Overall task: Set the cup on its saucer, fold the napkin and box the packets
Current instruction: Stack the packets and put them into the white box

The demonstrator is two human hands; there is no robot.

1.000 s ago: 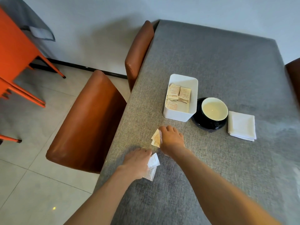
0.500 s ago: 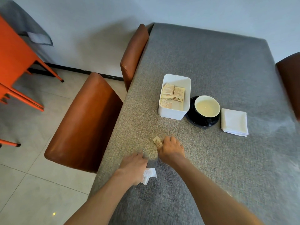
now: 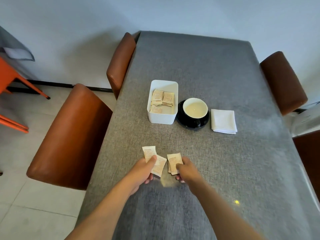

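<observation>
A white box (image 3: 162, 118) stands mid-table with several beige packets (image 3: 161, 99) inside. To its right a black cup (image 3: 195, 108) with a cream inside sits on a black saucer (image 3: 183, 121). A folded white napkin (image 3: 223, 120) lies right of the saucer. Near the front, my left hand (image 3: 141, 172) is raised and grips two beige packets (image 3: 152, 159), fanned apart. Beside it my right hand (image 3: 186, 169) pinches a small stack of packets (image 3: 173, 161). The two hands are close together, above the grey tablecloth.
The grey cloth-covered table (image 3: 216, 75) has brown padded chairs at its left side (image 3: 69, 135), (image 3: 121, 61) and its right side (image 3: 284, 82). An orange metal chair (image 3: 10, 84) stands on the tiled floor at far left. A wall runs behind.
Both hands have lifted off the table with packets now in plain view in their fingers. They were pressing down on packets at the table's front-left before. My view has shifted right.
</observation>
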